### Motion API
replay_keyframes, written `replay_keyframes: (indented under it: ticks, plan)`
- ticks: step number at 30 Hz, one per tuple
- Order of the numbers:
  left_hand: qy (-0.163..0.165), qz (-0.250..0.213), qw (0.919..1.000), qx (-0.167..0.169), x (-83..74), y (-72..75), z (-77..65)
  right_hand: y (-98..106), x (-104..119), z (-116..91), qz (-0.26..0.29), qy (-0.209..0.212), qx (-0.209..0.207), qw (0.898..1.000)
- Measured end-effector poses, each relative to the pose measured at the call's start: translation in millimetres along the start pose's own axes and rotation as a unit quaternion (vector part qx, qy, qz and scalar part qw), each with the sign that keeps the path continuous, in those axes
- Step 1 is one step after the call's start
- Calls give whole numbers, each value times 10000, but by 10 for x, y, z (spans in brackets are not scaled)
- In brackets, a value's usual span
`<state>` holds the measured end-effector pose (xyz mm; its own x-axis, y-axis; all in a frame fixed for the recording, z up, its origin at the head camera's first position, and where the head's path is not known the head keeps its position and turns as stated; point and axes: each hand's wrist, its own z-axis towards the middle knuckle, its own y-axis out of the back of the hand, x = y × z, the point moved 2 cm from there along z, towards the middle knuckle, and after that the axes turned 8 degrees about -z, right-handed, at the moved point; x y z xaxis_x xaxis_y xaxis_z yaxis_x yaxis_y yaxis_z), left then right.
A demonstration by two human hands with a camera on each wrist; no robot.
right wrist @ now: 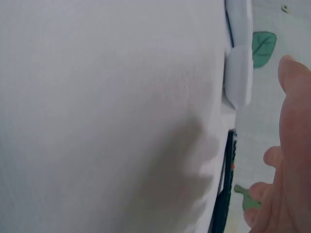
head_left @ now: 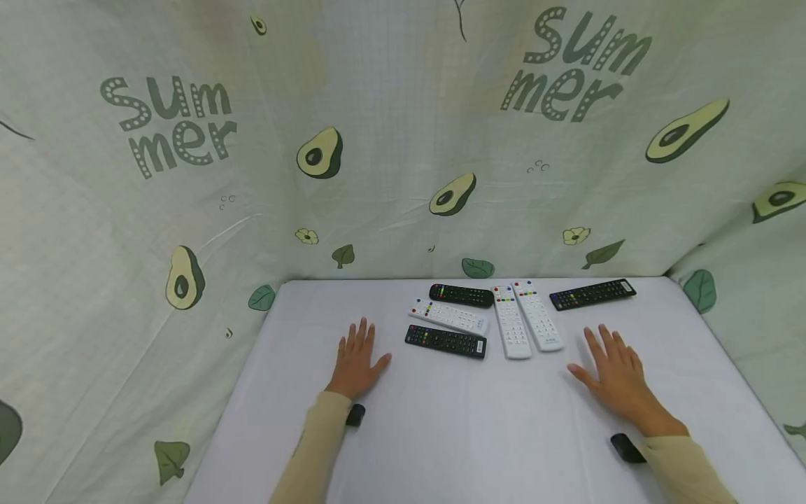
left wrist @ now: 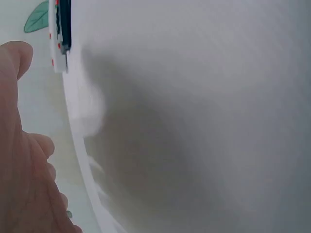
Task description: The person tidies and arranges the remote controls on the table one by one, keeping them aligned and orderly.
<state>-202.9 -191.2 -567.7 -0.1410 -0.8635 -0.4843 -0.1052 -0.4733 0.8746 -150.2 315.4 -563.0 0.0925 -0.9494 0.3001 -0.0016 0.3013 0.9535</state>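
My left hand (head_left: 356, 364) is held over the left part of the white table, its fingers straight and thumb spread, holding nothing. Nearest to it lies a black remote control (head_left: 446, 341). Behind that one are a white remote control (head_left: 448, 317) and another black remote control (head_left: 462, 295). Two more white remote controls (head_left: 511, 323) (head_left: 538, 317) lie side by side, pointing away from me. At the back right is a third black remote control (head_left: 592, 294). My right hand (head_left: 618, 378) is in front of it, fingers extended, also holding nothing. Both wrist views show hand shadows on the tabletop.
The white table (head_left: 466, 434) ends at a back edge against a hanging cloth (head_left: 390, 105) printed with avocados and leaves. The cloth also runs along both sides. A small black device (head_left: 355, 415) sits at the left wrist, another black device (head_left: 627, 448) at the right.
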Motion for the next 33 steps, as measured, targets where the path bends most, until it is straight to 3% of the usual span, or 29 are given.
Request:
replay_keyframes:
  ticks: [11, 25, 33]
  plan:
    - [-163, -29, 9999, 18, -231, -112, 105, -81, 523, 58, 274, 321, 65, 9991]
    - [-261, -288, 9992, 17, -473, -158, 178, -254, 1273, 103, 485, 885, -673, 9926]
    - [-313, -527, 9981, -27, -535, -219, 219, -367, 1559, 224, 848, 844, -506, 9915]
